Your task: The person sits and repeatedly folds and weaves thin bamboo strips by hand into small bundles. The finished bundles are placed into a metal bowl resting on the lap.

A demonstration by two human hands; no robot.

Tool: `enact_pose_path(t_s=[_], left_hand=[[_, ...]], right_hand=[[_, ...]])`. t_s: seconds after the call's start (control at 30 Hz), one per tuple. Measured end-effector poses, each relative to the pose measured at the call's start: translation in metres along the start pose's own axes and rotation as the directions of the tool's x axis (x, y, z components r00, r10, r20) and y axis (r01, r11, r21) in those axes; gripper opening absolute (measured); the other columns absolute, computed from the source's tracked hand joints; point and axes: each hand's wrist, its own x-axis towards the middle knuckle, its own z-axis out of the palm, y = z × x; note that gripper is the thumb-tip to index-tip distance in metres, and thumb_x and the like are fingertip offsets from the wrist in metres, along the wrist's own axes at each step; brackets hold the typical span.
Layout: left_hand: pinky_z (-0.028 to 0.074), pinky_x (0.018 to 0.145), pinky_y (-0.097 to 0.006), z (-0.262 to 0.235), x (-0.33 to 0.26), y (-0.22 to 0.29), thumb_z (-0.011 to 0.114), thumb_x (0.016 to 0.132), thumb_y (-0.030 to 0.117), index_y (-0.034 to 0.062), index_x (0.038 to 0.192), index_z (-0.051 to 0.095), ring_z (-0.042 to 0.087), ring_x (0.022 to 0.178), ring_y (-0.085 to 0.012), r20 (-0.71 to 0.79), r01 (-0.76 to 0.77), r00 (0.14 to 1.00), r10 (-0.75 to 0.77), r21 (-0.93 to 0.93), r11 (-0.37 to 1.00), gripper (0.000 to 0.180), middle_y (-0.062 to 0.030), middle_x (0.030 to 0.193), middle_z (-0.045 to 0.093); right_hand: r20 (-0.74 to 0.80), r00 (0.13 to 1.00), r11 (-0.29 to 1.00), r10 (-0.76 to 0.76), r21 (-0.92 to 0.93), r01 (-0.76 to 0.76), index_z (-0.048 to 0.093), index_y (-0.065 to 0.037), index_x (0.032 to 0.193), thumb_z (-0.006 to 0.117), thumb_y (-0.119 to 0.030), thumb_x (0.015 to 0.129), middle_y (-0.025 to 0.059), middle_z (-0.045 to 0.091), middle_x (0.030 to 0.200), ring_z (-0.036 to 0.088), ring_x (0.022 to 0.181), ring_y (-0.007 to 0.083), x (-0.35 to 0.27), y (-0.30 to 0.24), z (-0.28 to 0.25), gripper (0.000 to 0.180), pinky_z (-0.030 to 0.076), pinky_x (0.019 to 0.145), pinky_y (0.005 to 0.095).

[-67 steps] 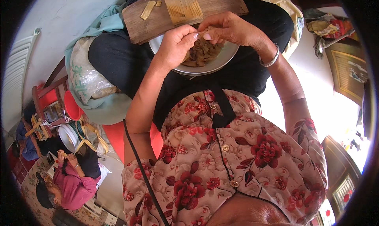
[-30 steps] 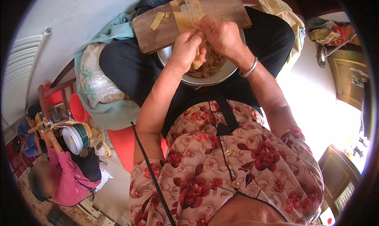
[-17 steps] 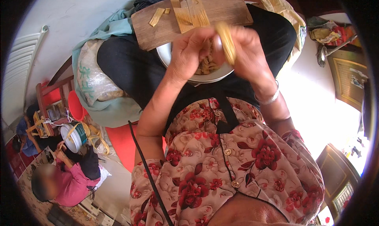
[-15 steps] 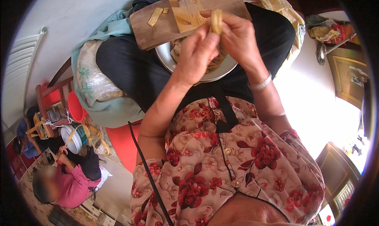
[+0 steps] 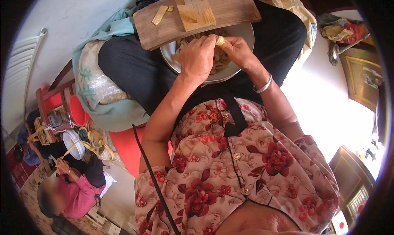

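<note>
Both my hands meet over a round metal bowl (image 5: 240,36) that rests on my lap. My left hand (image 5: 197,58) and my right hand (image 5: 238,50) pinch a small rolled yellowish strip (image 5: 221,41) between their fingertips. The bowl holds several more pale strips (image 5: 219,62). A wooden board (image 5: 172,21) lies across the far side of the bowl, with flat yellow strips (image 5: 196,9) stacked on it and a loose piece (image 5: 159,15) beside them. A silver bangle (image 5: 263,86) circles my right wrist.
A pale sack on teal cloth (image 5: 96,91) lies by my left thigh. Lower left, another person in a pink top (image 5: 72,194) sits on the floor near a white bowl (image 5: 74,144), red stool (image 5: 51,105) and yellow strips. A framed picture (image 5: 363,85) stands right.
My hands lifted a rolled strip out of the bowl, brought it up between both sets of fingers, and now hold it lower, close above the bowl's rim.
</note>
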Motion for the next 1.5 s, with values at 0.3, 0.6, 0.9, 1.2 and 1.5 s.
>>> enact_pose_path(t_s=[0.3,0.6,0.9,1.2,1.5], left_hand=[[0.049,0.083,-0.040,-0.008,0.009,0.015,0.060,0.088,0.016,0.0016,0.113,0.058,0.062,0.096,-0.0354,0.103,0.187,0.981,-0.164,-0.291,0.938,0.029,-0.0174,0.104,0.065],[0.044,0.053,-0.032,0.015,0.012,-0.003,0.054,0.093,0.021,0.0036,0.079,0.060,0.055,0.055,-0.0184,0.308,0.581,0.735,-0.604,-0.744,0.329,0.023,-0.0072,0.072,0.060],[0.048,0.060,-0.036,-0.021,-0.033,0.002,0.060,0.091,0.015,0.0044,0.093,0.060,0.060,0.065,-0.0299,0.071,0.385,0.921,-0.383,-0.320,0.866,0.011,-0.0133,0.075,0.060],[0.041,0.058,-0.025,-0.024,0.001,-0.016,0.057,0.095,0.013,0.0007,0.093,0.062,0.047,0.062,-0.0099,0.229,0.367,0.928,-0.294,-0.421,0.829,0.014,-0.0034,0.068,0.054],[0.029,0.052,-0.019,-0.042,0.004,-0.026,0.055,0.097,0.022,0.0009,0.088,0.062,0.035,0.059,-0.0030,0.658,0.616,0.747,-0.101,-0.625,0.479,0.024,0.0074,0.065,0.041]], right_hand=[[-0.174,0.936,0.951,-0.307,-0.077,0.298,0.068,0.003,0.090,0.056,0.003,0.085,0.0102,0.063,0.111,0.062,0.100,0.0219,-0.005,-0.003,0.012,0.013,0.049,0.087,0.0307],[-0.309,0.742,0.789,-0.594,-0.404,0.463,0.066,0.005,0.087,0.066,-0.001,0.082,0.0106,0.060,0.107,0.060,0.098,0.0220,-0.010,-0.035,0.017,0.008,0.048,0.084,0.0290],[-0.215,0.929,0.934,-0.302,0.129,0.333,0.049,-0.004,0.132,0.061,-0.022,0.094,0.0090,0.056,0.125,0.056,0.111,0.0184,0.006,-0.018,-0.019,0.043,0.046,0.094,0.0312],[0.329,0.944,0.840,-0.009,-0.510,0.186,0.064,-0.001,0.114,0.063,-0.024,0.092,0.0078,0.066,0.092,0.064,0.078,0.0139,0.006,-0.079,-0.028,0.033,0.053,0.074,0.0270],[0.414,0.903,0.967,0.118,-0.254,-0.010,0.065,-0.001,0.113,0.062,-0.021,0.093,0.0027,0.063,0.073,0.059,0.059,0.0079,0.001,-0.080,-0.046,0.028,0.048,0.055,0.0178]])
